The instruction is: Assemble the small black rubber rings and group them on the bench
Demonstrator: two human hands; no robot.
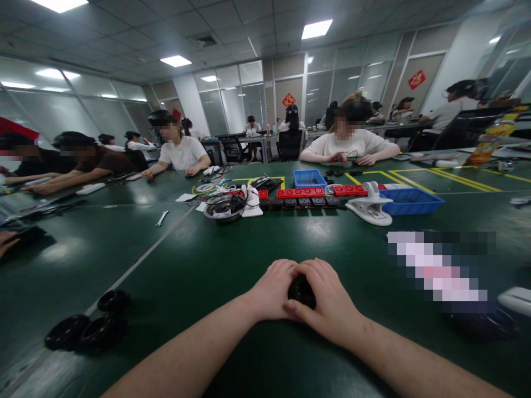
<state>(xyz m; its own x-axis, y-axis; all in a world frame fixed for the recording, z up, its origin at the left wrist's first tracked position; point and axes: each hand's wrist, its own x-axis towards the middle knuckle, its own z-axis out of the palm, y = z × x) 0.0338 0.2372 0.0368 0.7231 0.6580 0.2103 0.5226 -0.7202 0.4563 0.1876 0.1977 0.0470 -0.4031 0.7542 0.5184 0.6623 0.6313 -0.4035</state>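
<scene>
Head view, hands: the left hand (274,290) and the right hand (327,298) meet in the near middle of the green table (199,265), side by side and touching.
Head view, held thing: a small black part (301,291) sits between the two hands; only a little of it shows, so its shape cannot be told.
Left hand state: fingers curled closed around the left side of the small black part.
Right hand state: fingers bent over the top and right side of the small black part, closed on it.
Near left: three black rings (85,326) lie together on the table, well apart from the hands.
Far middle: a metal bowl (224,209) with cables, a row of red blocks (301,192), a row of dark blocks under it, and a white clamp (369,207).
Far right: two blue trays (410,202), one behind the red blocks.
Left middle: a small wrench (161,218) lies on the table.
Far side: other people sit at the table, their hands on it.
</scene>
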